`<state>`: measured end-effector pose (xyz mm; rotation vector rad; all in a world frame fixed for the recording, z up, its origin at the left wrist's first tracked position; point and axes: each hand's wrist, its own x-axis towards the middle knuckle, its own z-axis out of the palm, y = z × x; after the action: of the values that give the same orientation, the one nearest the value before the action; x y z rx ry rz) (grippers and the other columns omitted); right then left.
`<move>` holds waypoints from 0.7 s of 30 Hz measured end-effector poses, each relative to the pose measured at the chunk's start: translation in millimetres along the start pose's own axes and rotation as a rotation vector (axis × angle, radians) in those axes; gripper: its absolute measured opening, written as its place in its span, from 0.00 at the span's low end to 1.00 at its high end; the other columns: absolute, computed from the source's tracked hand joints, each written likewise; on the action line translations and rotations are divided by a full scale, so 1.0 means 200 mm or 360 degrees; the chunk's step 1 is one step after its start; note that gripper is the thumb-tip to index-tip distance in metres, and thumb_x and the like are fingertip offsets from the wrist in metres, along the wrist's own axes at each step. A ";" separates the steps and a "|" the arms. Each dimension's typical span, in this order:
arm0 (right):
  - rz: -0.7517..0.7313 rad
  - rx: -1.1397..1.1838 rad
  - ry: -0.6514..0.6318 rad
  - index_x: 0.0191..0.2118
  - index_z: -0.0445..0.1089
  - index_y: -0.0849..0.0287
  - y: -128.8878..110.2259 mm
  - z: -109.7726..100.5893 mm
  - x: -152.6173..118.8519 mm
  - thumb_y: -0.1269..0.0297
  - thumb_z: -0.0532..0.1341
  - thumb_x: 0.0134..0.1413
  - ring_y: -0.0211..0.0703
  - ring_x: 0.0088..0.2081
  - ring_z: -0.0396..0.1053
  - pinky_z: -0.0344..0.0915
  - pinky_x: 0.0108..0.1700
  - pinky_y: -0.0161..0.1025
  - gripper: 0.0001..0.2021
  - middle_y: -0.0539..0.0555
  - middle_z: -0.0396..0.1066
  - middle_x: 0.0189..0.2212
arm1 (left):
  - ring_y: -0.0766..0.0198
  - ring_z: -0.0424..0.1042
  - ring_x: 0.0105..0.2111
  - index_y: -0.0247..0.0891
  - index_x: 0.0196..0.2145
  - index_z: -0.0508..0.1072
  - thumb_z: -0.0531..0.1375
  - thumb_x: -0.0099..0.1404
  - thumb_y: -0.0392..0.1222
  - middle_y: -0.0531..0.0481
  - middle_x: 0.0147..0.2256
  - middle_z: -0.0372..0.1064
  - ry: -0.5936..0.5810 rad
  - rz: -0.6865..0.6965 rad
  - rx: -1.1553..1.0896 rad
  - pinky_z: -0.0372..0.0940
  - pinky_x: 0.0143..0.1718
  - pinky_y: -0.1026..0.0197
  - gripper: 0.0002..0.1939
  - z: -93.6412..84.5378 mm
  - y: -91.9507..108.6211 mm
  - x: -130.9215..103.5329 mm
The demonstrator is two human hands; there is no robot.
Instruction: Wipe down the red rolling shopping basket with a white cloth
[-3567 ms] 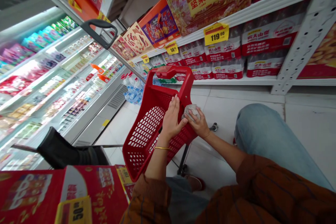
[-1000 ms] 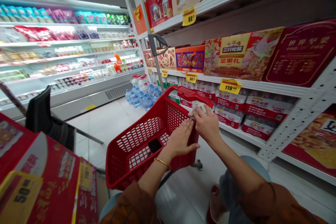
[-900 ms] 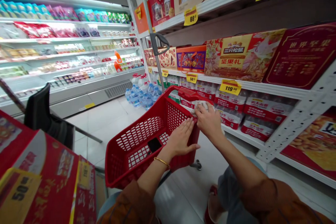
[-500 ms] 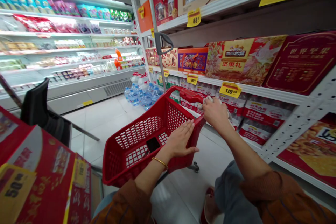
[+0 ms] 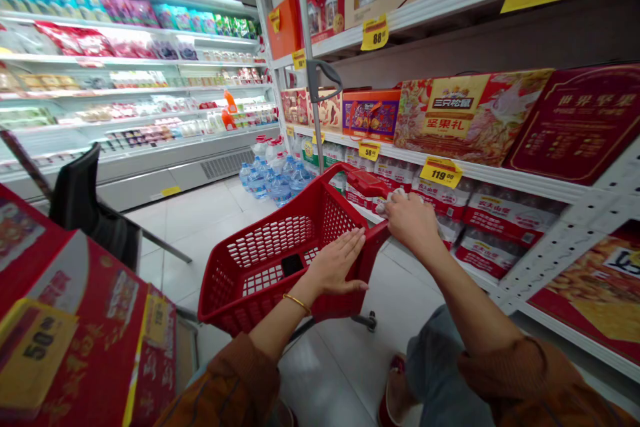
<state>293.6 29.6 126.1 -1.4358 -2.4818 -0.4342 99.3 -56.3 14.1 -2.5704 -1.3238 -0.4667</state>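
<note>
A red shopping cart (image 5: pixel 260 307) with perforated walls stands in front of me, and a dark phone-like object (image 5: pixel 292 265) lies inside it. My left hand (image 5: pixel 336 265) rests flat on the cart's near rim, fingers stretched out and thumb apart; a gold bangle circles that wrist. My right hand (image 5: pixel 411 215) is closed around a whitish cloth (image 5: pixel 394 197) and presses it on the corner end of the cart's red handle (image 5: pixel 367 183). The cloth is mostly hidden under the fingers.
Shelves with gift boxes (image 5: pixel 460 113) and packed bottles (image 5: pixel 510 213) line the right. Large water bottles (image 5: pixel 277 180) stand on the floor ahead. A black chair (image 5: pixel 83 200) and red boxes (image 5: pixel 95 327) are at the left, before a refrigerated display (image 5: pixel 200 167).
The cart has shifted and turned slightly in view. My left hand has moved a little left with its rim, while my right hand keeps the cloth at the handle end.
</note>
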 end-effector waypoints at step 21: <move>-0.0078 -0.0091 0.0123 0.39 0.76 0.62 -0.20 -0.11 -0.20 0.64 0.49 0.66 0.55 0.42 0.66 0.62 0.34 0.43 0.17 0.65 0.71 0.41 | 0.46 0.44 0.69 0.24 0.68 0.44 0.44 0.63 0.74 0.29 0.67 0.46 0.0082 0.0193 0.0086 0.46 0.67 0.45 0.54 -0.06 -0.15 -0.19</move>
<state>280.0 -28.8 127.7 -1.3550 -2.4662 -0.5636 51.8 -70.1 12.1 -2.5579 -1.1401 -0.4649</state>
